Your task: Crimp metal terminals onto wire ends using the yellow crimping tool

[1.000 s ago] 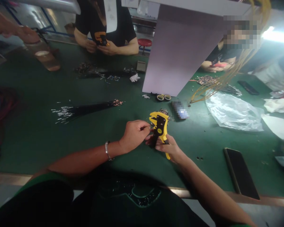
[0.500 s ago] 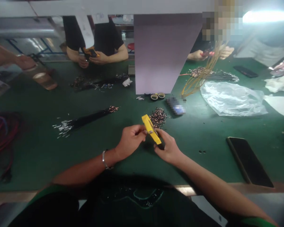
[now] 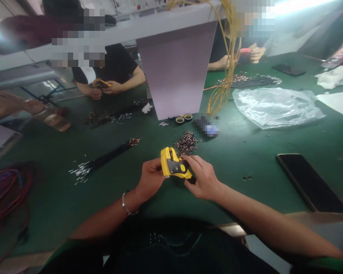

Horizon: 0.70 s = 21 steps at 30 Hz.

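A yellow and black hand tool (image 3: 175, 165) is held over the green table (image 3: 125, 198). My right hand (image 3: 202, 177) wraps round its black handles on the right. At the tool's left end my left hand (image 3: 151, 177) is closed, its fingertips partly hidden behind the yellow head; what it pinches is too small to make out. Just beyond the tool lies a pile of small copper-tipped pieces (image 3: 187, 142). To the left rests a bundle of black wires (image 3: 108, 158) with silvery ends at its left and coppery ends at its right.
Tape rolls (image 3: 183, 118) lie by an upright panel (image 3: 178, 72). Yellow wires (image 3: 220, 91) hang beside a clear plastic bag (image 3: 277, 108). A phone (image 3: 313, 182) lies right, red and blue cables (image 3: 5, 194) left. People work across the table; a hand holds a cup (image 3: 57, 121).
The yellow tool has turned so its flat side with the dark plate faces up. My left hand has shifted slightly left with its head. The whole view has tilted.
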Motion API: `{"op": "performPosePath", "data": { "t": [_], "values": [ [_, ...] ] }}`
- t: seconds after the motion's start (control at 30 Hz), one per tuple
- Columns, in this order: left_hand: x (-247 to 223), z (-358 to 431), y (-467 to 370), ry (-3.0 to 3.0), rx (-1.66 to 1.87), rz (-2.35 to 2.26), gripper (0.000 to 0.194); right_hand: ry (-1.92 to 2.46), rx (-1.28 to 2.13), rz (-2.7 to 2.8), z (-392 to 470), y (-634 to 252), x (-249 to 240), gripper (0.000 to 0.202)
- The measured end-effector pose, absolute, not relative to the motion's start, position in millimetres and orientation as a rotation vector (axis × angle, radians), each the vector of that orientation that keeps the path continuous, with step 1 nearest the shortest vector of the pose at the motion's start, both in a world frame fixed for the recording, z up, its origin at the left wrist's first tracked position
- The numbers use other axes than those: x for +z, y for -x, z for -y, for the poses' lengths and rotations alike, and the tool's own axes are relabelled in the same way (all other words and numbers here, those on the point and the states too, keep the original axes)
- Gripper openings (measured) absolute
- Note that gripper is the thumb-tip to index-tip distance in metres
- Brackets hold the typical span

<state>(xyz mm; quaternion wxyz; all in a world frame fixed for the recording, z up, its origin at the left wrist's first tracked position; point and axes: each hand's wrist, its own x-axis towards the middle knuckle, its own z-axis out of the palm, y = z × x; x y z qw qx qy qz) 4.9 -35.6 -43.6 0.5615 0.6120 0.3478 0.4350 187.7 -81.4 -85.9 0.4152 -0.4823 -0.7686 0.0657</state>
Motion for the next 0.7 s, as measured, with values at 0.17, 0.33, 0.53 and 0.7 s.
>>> {"op": "performPosePath", "data": {
  "t": [0.17, 0.33, 0.53, 0.7],
  "values": [
    [-42, 37, -4, -1.532, 1.037, -0.822, 0.018, 1.209, 0.146, 1.908, 83, -187, -83, 0.066],
    [-44, 36, -3, -1.55, 1.05, -0.789, 0.018, 1.21, 0.104, 1.904, 84, -187, -80, 0.063],
    [-42, 38, -2, -1.585, 1.027, -0.774, 0.017, 1.18, 0.01, 1.922, 85, -187, -74, 0.057],
    [-41, 38, -1, -1.63, 1.01, -0.784, 0.018, 1.185, 0.003, 1.922, 86, -187, -74, 0.055]
  ]
}}
